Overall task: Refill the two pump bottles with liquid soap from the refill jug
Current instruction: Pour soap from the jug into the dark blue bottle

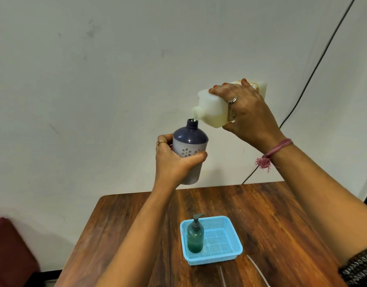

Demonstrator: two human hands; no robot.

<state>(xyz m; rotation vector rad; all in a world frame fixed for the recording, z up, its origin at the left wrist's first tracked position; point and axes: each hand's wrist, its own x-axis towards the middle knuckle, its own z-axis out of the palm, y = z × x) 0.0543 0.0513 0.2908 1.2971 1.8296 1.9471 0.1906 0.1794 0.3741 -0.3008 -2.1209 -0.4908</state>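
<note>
Purple bottle (190, 151), pump off, neck open, held upright in the air above the far edge of the table (271, 214); pale lower body with flower pattern, contents not readable through the plastic. Refill jug (214, 109), whitish and translucent, tipped spout-down to the left, creamy liquid pooled toward the lower side; spout just above the purple bottle's neck, a small pale blob at the mouth, touching or not cannot tell. Green bottle (195, 237), pump on, upright in the left part of a blue mesh basket (230, 253); darker green liquid in roughly its lower third. Right part of the basket bare mesh.

Basket near the middle of the wooden table, well back from the left and far edges. White tubes (257, 268) on the table by the basket's near right corner. Dark cable (315, 65) down the wall behind the table. Both raised containers high over the basket, well apart from it.

Left hand (174, 160) wrapped round the purple bottle's middle, thumb across the front, fingers curled behind. Right hand (247, 112) clamped over the jug from above, fingers spread along the far side, thumb under; ring on one finger, pink thread at the wrist.
</note>
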